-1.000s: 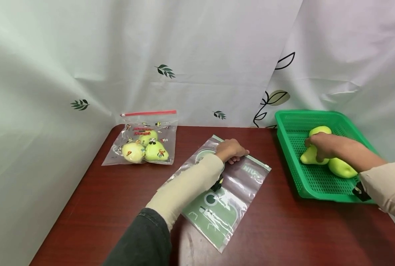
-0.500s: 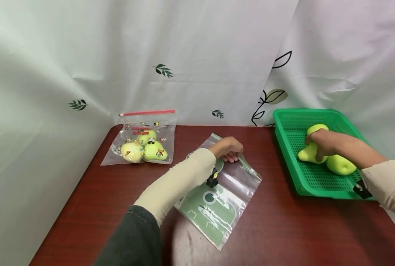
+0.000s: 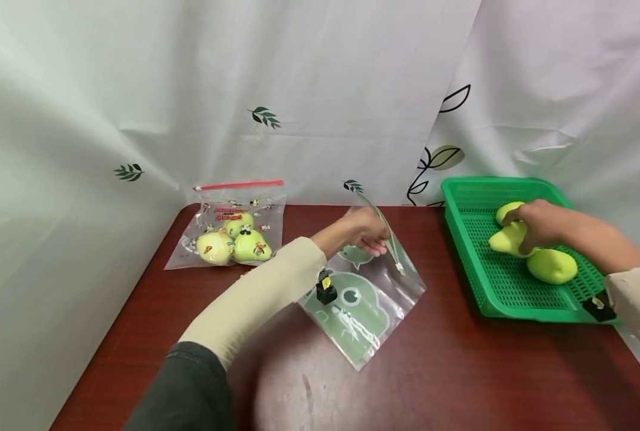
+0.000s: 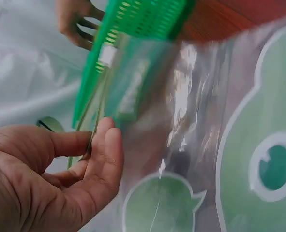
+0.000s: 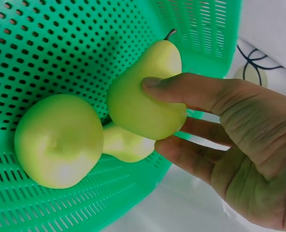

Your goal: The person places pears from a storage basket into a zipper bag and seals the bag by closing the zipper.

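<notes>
My left hand [image 3: 370, 230] pinches the top edge of a clear zip bag [image 3: 360, 305] printed with a green cartoon figure. In the left wrist view, thumb and fingers of the left hand [image 4: 80, 174] grip the bag's zip strip, and a white slider [image 4: 107, 54] sits farther along it. My right hand [image 3: 543, 224] grips a yellow-green pear [image 5: 145, 94] over the green basket [image 3: 462, 269], thumb on one side and fingers on the other. Another pear [image 3: 551, 266] lies in the basket; a further one [image 5: 128, 143] is partly hidden behind the held pear.
At the back left, a clear zip bag [image 3: 268, 218] with a red strip holds several yellow-green fruits and leans towards the white curtain [image 3: 320, 90]. All this stands on a dark red wooden table [image 3: 433, 371].
My left hand has lifted the bag's top edge off the table, and the bag's mouth has tilted up. The right hand has raised the pear slightly and shifted a little right.
</notes>
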Demonstrator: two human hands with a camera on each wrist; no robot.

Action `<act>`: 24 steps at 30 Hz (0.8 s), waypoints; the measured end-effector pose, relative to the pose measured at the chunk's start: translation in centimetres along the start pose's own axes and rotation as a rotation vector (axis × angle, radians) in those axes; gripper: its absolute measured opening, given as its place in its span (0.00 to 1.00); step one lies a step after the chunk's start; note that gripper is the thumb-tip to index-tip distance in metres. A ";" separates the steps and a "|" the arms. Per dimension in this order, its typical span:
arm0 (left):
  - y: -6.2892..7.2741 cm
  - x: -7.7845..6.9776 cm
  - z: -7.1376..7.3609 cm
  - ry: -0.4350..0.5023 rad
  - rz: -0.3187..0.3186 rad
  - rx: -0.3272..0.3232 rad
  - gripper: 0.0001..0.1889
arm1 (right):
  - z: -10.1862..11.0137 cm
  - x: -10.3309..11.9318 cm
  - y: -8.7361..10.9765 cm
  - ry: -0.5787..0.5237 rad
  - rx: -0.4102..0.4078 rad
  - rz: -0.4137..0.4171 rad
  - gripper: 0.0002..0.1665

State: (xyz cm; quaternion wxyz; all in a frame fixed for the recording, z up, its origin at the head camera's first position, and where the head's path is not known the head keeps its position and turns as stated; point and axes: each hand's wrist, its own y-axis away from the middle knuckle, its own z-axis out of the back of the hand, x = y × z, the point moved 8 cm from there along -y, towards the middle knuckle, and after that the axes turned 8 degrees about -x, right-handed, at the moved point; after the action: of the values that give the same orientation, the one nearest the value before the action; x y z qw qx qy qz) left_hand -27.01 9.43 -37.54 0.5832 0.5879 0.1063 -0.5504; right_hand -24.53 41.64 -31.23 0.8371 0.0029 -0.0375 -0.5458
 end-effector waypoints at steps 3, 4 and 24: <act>1.3 -0.8 1.2 0.024 -0.100 -0.074 0.09 | 0.4 0.1 0.0 0.009 -0.012 0.009 0.38; 1.7 -1.1 1.7 0.009 -0.137 -0.112 0.10 | 0.5 0.1 0.1 0.012 -0.012 0.011 0.38; 8.3 -4.4 6.8 -0.239 -0.474 -0.272 0.15 | 1.7 1.2 0.1 0.051 -0.013 0.009 0.40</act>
State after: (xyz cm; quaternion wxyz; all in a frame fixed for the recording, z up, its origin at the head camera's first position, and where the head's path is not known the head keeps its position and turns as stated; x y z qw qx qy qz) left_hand -25.85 3.77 -27.53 0.5200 0.3943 0.2441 -0.7173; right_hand -24.05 40.63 -29.48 0.8403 0.0115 -0.0126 -0.5419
